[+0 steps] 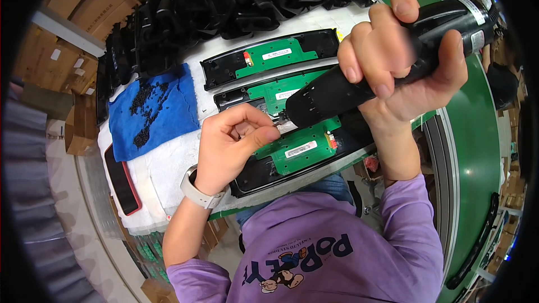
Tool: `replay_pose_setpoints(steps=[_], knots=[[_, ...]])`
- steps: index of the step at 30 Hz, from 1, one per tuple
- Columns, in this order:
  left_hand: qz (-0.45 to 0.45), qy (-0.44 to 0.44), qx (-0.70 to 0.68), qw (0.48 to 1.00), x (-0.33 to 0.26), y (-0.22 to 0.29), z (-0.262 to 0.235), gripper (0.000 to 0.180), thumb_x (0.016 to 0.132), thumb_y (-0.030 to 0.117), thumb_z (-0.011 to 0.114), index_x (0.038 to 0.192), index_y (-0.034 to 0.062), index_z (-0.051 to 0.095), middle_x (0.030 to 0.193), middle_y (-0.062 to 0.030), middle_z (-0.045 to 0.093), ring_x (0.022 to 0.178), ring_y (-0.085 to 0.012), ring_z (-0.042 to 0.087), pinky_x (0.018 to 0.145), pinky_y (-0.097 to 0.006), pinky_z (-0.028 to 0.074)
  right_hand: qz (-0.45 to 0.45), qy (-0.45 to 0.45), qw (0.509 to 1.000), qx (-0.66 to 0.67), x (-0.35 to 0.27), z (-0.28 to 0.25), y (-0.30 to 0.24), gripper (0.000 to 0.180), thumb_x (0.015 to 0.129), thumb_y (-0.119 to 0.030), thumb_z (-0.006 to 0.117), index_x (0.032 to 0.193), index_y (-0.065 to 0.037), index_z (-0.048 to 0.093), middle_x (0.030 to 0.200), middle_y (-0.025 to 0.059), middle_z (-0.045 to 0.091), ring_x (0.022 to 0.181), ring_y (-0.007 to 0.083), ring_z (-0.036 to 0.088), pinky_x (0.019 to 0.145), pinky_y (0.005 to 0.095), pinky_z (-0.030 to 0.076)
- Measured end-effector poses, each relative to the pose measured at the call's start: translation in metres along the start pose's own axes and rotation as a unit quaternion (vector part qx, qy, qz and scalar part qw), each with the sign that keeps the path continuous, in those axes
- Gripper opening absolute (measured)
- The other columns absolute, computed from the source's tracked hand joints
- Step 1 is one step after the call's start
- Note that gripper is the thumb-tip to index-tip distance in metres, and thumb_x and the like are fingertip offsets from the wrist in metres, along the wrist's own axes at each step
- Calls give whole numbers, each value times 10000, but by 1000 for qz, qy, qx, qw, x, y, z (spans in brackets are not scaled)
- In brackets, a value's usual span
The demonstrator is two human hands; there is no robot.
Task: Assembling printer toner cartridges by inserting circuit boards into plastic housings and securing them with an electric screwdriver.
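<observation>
Electric screwdriver (359, 78), black and slanting down to the left, is gripped around its body by the right hand (401, 56), its tip meeting the nearest black panel (264, 171) with a green circuit board (300, 147) on the white-padded tabletop (163, 168). Just left of the tip, the left hand (230, 143), a pale watch on its wrist, pinches thumb and fingers together at the bit; what it pinches is too small to tell. Two more such panels (269, 56) lie beyond. Farther left, a blue cloth (174, 112) carries black screws (143, 104), with a red-edged phone (122, 179) near the tabletop's edge.
</observation>
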State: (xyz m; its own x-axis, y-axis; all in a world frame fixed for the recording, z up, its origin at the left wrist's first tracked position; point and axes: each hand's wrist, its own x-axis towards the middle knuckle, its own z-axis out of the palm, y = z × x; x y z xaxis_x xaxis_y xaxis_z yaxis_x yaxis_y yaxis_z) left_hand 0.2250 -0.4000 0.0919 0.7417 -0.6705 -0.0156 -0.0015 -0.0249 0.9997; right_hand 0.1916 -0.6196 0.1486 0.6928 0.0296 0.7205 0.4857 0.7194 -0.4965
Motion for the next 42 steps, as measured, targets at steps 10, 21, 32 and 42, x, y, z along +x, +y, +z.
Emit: replay_pose_setpoints(steps=[10, 21, 32, 42], knots=[[-65, -1, -99, 993, 2, 5, -6, 105, 818, 49, 629, 883, -17, 582, 744, -41, 614, 643, -40, 539, 538, -154, 390, 19, 67, 997, -27, -1, 16, 7, 456, 872, -420, 449, 1100, -26, 449, 690, 14, 474, 514, 112, 460, 616, 308, 414], [4, 108, -324, 940, 6, -14, -28, 261, 766, -150, 423, 977, -4, 467, 1219, -224, 481, 1074, -224, 528, 894, -270, 441, 214, 70, 949, -220, 3, 39, 27, 406, 754, -293, 648, 912, 17, 438, 526, 43, 434, 385, 116, 397, 366, 235, 326], [-28, 124, -192, 973, 5, -4, -13, 167, 940, 75, 395, 1020, -43, 482, 1093, -209, 570, 952, -234, 612, 817, -290, 497, 151, 47, 950, -268, 9, 45, 46, 279, 629, -142, 673, 760, 12, 482, 580, 47, 514, 489, 79, 475, 454, 185, 370], [26, 127, -142, 981, 4, -6, -14, 210, 969, 163, 356, 1004, -14, 464, 878, -186, 635, 669, -206, 646, 577, -234, 506, 94, 27, 948, -303, 6, 41, 47, 205, 609, -88, 665, 715, -19, 504, 596, 36, 531, 504, 80, 489, 469, 199, 385]])
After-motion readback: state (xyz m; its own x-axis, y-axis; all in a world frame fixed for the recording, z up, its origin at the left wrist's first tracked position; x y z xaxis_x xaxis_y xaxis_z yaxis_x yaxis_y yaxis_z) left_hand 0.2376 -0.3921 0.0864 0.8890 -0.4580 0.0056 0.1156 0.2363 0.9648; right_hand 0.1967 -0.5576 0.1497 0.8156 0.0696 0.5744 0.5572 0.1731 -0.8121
